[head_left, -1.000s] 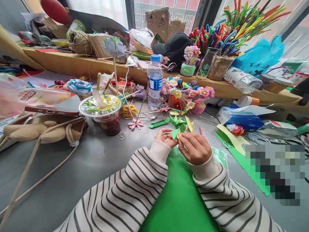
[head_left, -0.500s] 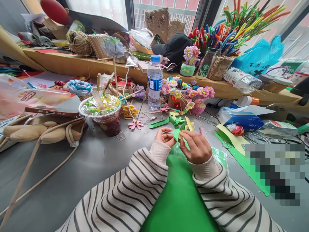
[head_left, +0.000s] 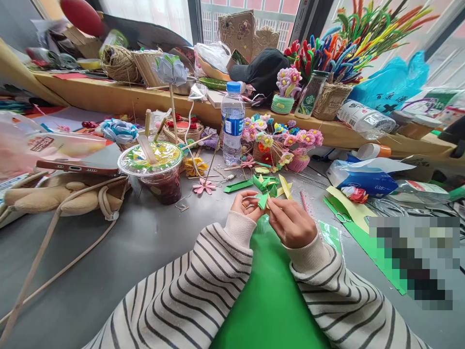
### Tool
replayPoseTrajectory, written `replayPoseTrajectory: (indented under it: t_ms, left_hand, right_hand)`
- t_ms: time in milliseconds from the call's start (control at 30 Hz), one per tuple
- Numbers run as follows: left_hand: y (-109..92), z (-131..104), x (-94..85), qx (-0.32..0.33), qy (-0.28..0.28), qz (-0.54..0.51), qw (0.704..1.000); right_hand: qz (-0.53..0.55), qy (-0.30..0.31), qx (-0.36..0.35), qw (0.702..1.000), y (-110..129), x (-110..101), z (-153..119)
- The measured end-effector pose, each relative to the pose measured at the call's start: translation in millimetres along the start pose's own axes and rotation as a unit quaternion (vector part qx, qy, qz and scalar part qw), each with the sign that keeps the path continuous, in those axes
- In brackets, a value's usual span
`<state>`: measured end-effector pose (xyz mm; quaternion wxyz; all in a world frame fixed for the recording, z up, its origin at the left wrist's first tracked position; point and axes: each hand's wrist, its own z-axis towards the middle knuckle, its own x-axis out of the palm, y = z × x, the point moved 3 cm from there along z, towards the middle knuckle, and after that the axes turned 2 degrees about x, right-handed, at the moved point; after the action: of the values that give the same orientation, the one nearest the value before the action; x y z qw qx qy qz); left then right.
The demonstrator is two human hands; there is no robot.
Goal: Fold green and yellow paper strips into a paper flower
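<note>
A small folded green paper piece (head_left: 263, 200) is pinched between my two hands at the centre. My left hand (head_left: 247, 205) grips its left side with thumb and fingers. From the right, my right hand (head_left: 293, 220) has its fingertips closed on the piece's edge. Just beyond lie more folded green paper pieces (head_left: 240, 185) and a pale yellow strip (head_left: 285, 187). Below the hands a large green sheet (head_left: 272, 291) runs toward me. The palms are hidden.
A lidded drink cup (head_left: 156, 169) stands left, near a phone (head_left: 78, 167). Behind are a water bottle (head_left: 233, 126) and crocheted flowers (head_left: 261, 135). Scissors (head_left: 342, 217) lie on green and yellow paper at right. A crowded wooden shelf (head_left: 203, 104) crosses the back.
My right hand's fingers have drawn closer together and moved slightly left on the green piece. The piece has tilted, and more of the green paper behind it shows.
</note>
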<state>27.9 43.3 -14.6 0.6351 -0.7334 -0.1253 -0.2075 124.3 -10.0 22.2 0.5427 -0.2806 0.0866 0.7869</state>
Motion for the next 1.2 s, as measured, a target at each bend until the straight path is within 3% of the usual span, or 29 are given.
replayPoseTrajectory:
  t_ms: [400,667,867,1033,1200]
  left_hand:
    - [-5.3,-3.1,3.9,0.039,0.007,0.018,0.999]
    - [-3.3,-2.5,3.8,0.016,0.022,0.043,0.999]
    - [-3.6,-2.5,1.9,0.031,0.010,0.086,0.996]
    - [-2.7,-2.9,3.9,0.009,0.035,0.031,0.999]
    - [-4.1,-1.1,4.4,-0.016,0.011,-0.013,1.000]
  right_hand:
    - [0.013,-0.004,0.029,0.999,-2.4,-0.4,-1.0]
    - [0.084,-0.026,0.085,0.993,-12.0,8.7,-8.3]
    - [0.059,-0.017,0.049,0.997,-10.0,7.4,-7.1]
    - [0.042,-0.008,0.014,0.999,-5.1,3.3,-2.8]
    - [0.063,-0.013,0.052,0.997,-8.8,4.1,-3.9]
